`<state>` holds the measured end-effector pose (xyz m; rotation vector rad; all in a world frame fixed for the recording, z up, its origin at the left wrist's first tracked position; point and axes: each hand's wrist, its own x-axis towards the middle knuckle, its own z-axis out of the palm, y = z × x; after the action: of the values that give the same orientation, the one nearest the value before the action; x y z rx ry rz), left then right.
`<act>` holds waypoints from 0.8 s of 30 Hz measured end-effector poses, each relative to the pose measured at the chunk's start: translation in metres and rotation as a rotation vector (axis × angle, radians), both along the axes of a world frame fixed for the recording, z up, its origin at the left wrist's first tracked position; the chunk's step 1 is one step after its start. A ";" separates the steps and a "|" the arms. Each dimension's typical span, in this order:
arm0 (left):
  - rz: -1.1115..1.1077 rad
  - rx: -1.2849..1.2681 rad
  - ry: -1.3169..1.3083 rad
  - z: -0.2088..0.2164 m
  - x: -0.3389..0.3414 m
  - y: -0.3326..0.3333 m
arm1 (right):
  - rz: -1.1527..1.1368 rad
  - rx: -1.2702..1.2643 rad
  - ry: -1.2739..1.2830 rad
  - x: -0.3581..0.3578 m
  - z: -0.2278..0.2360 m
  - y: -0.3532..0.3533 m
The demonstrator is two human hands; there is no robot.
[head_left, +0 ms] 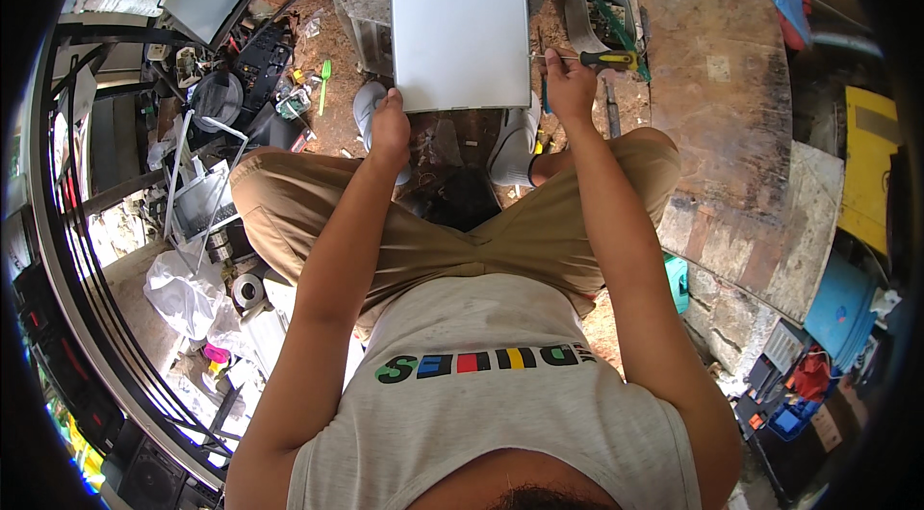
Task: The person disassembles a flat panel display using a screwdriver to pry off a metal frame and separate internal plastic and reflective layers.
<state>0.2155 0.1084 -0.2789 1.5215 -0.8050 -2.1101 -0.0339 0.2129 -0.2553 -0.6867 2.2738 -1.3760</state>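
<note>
A flat, silvery-white rectangular panel with a thin metal rim stands out in front of me, above my feet. My left hand is closed on its near left corner, thumb on top and the other fingers mostly hidden. By the panel's right edge, my right hand is closed around the shaft of a screwdriver. The yellow-and-black handle sticks out to the right, and the thin shaft points left at the panel's edge. Whether the tip touches the rim I cannot tell.
Wooden boards lie at the right. A green plastic fork and scattered debris are on the ground at the left. A black metal rack curves along the left side. A tub-like container with wires stands beyond my right hand.
</note>
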 end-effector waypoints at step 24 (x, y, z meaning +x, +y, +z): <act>-0.023 -0.004 0.020 0.023 0.000 -0.001 | -0.079 -0.272 -0.832 -0.011 -0.044 -0.007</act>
<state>0.2153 0.1071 -0.2563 1.4942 -0.8224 -2.1353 -0.0452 0.2057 -0.2993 -0.0470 1.4810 -1.6241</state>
